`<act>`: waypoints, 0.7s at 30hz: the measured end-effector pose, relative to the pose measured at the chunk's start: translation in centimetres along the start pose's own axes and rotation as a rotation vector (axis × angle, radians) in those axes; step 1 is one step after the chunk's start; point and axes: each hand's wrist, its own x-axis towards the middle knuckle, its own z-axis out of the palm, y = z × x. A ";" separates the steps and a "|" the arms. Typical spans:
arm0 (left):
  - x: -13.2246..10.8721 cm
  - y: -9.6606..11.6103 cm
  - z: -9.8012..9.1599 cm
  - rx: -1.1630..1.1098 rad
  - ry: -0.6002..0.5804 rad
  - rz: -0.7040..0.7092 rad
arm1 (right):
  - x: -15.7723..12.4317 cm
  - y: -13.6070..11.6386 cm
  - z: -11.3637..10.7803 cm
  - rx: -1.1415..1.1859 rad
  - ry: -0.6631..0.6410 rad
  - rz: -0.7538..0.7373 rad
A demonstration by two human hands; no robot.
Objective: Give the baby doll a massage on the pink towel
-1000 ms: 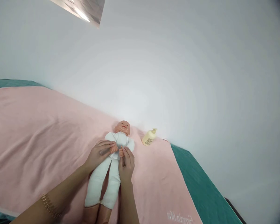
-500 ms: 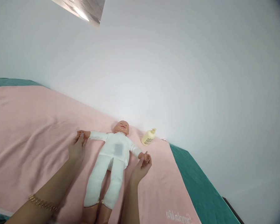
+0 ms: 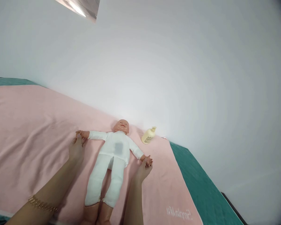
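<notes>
A baby doll (image 3: 112, 159) in a white suit lies on its back on a pink towel (image 3: 25, 125), head toward the wall, arms spread wide. My left hand (image 3: 76, 149) pinches the doll's hand on the left side, pressed to the towel. My right hand (image 3: 144, 168) grips the doll's other hand on the right side. Both sets of fingers are closed round the small hands. A gold bracelet (image 3: 41, 204) sits on my left wrist.
A cream lotion bottle (image 3: 148, 135) lies on the towel right of the doll's head, near the white wall. Teal bedding (image 3: 201, 190) shows beyond the towel's right edge and at the far left.
A second ago my hands held the doll's hands together over its chest. They have since drawn the arms out to either side, where they stay.
</notes>
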 end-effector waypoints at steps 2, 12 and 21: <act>-0.2 0.0 0.1 0.047 -0.015 0.036 | -0.3 -0.5 0.4 0.010 0.057 0.023; -3.4 -0.5 1.6 0.475 -0.477 0.376 | -3.1 -3.9 2.8 -0.040 -0.152 -0.363; -3.1 -2.4 1.7 0.767 -0.957 0.740 | -3.6 -3.4 4.1 -0.184 -0.496 -0.933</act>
